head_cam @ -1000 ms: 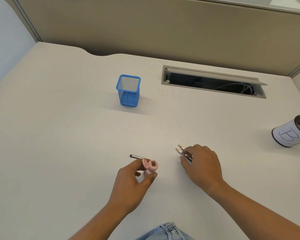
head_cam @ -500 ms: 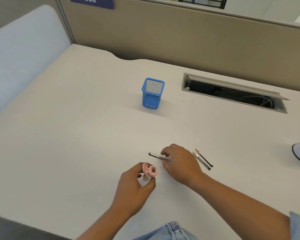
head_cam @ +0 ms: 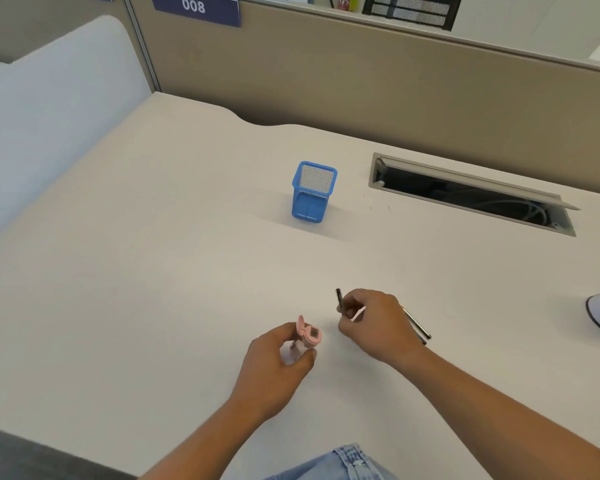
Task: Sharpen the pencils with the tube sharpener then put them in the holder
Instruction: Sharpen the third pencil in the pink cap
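Pink tube sharpener (head_cam: 308, 336) gripped in left hand (head_cam: 278, 363), dark pencil (head_cam: 339, 299) pinched in right hand (head_cam: 374, 323) just beside.

I count three pencils: one (head_cam: 338, 296) in the right hand (head_cam: 378, 323), two (head_cam: 417, 326) lying on the desk (head_cam: 153, 271); one pink tube sharpener (head_cam: 309, 336); one blue mesh holder (head_cam: 313, 191); two hands.

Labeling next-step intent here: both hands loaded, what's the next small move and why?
Probably bring the pencil in the right hand across to the pink tube sharpener held in the left hand and seat its tip in the opening. The sharpener's lid is flipped open, the blue holder looks empty, and two pencils wait on the desk.
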